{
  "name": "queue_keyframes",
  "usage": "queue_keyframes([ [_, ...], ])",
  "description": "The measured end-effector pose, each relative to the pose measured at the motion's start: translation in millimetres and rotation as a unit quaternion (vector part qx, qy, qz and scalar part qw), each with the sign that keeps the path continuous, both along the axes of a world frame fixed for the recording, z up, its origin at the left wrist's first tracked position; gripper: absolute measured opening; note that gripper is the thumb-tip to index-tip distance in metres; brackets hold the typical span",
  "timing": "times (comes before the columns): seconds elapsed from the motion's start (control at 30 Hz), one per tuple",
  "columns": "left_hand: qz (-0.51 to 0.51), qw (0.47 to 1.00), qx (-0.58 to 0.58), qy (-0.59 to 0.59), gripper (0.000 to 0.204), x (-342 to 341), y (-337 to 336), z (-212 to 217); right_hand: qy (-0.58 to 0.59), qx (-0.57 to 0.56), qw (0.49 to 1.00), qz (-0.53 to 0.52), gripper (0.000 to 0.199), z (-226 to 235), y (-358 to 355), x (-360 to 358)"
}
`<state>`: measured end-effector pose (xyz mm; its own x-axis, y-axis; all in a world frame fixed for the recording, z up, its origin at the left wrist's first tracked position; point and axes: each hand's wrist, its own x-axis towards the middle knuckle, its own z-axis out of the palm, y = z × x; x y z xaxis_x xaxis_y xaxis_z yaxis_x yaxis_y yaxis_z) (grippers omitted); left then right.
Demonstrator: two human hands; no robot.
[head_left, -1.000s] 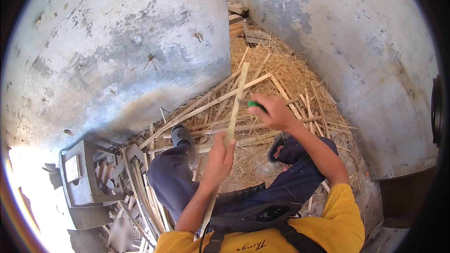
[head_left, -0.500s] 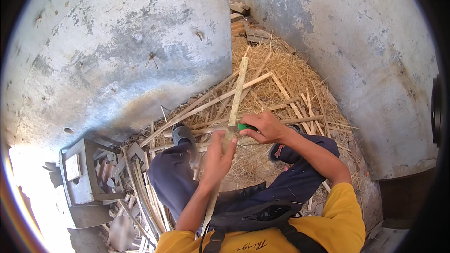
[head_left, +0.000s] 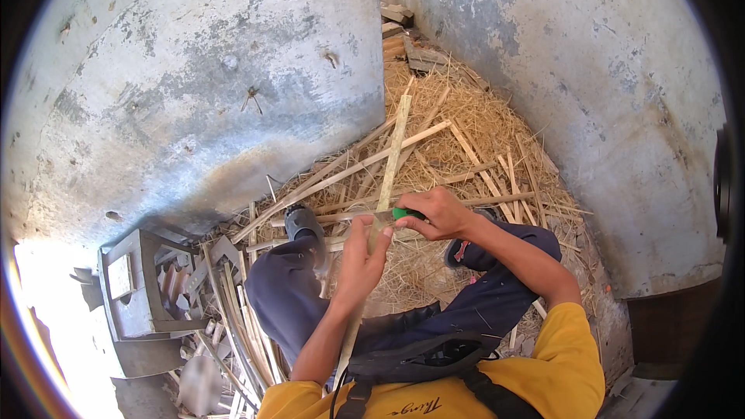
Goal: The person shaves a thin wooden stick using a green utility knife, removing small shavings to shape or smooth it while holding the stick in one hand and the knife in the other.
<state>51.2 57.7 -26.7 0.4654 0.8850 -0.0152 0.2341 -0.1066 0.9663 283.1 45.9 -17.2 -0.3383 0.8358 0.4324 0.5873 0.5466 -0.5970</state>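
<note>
Person sits on the floor (head_left: 233,70), legs out toward 12 o'clock, yellow shirt (head_left: 543,372) at the bottom edge. Left hand (head_left: 361,252) is wrapped around a long pale strip (head_left: 394,151), gripping it low down; the strip runs from the lap up and slightly right, toward 1 o'clock, its far end over the straw (head_left: 481,132). Right hand (head_left: 434,213) is closed around a green-handled knife (head_left: 402,214), fist tight, handle end poking out to the left at 9 o'clock of the fist. Blade (head_left: 384,219) lies against the strip, just above the left hand; the exact edge is too small to make out. Both hands are close together, almost touching, at frame centre.

Left shoe (head_left: 303,225), dark grey, sits at 10 o'clock of the hands, sole on the straw. Right shoe (head_left: 458,252) is mostly hidden behind the right forearm. Dark blue trousers (head_left: 283,295) on both legs. Black strap bag (head_left: 419,357) across the lap.

More cut strips (head_left: 341,174) lie crossed on the straw beyond the feet, fanning from 10 to 2 o'clock. Another bundle of thin strips (head_left: 233,318) lies by the left thigh at 8 o'clock. Grey box-like block (head_left: 136,287) sits farther left, at 9 o'clock. Stacked wood bits (head_left: 400,19) in the far corner at 12 o'clock. Stained concrete wall (head_left: 605,70) closes the right side.
</note>
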Motion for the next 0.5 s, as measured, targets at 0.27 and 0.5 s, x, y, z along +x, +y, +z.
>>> queue_keyframes([
  [0.27,0.013,0.994,0.111,0.019,0.032,3.8,-4.1,-0.1,0.015,0.005,1.000,-0.008,0.030,-5.9,0.7,-5.3],
  [0.5,0.016,0.994,0.090,0.065,0.033,3.5,-6.7,20.0,-0.003,0.027,0.998,-0.061,0.028,-4.2,0.0,-10.0],
])
